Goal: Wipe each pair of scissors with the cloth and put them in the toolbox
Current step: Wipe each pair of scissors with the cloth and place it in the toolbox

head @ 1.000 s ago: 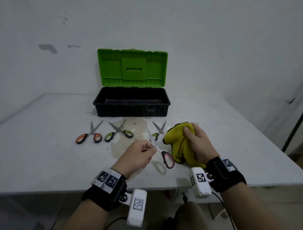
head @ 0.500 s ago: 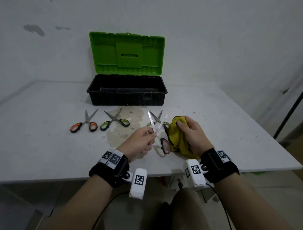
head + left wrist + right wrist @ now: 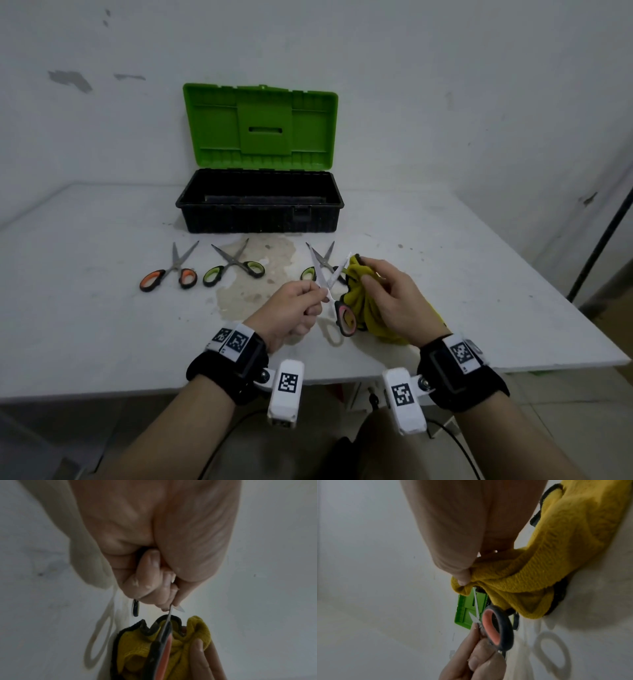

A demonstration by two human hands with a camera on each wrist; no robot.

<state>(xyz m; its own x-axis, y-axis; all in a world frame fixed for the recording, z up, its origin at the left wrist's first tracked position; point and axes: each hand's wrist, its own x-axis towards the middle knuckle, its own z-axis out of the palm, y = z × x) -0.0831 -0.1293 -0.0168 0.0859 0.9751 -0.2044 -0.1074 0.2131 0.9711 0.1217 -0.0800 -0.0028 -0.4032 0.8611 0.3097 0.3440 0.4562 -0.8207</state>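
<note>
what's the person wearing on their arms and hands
Bare forearms and hands, no sleeves or gloves. Each wrist has a black strap with white tags printed with black square codes, and a white boxy camera bearing the same kind of code hangs beneath. Thin dark cables trail from both.

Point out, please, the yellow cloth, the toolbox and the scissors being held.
yellow cloth [image 3: 364, 308]: head view, on its bunched middle.
toolbox [image 3: 260, 219]: head view, on the black front wall.
held scissors [image 3: 345, 317]: head view, on the red-lined handle loop.
</note>
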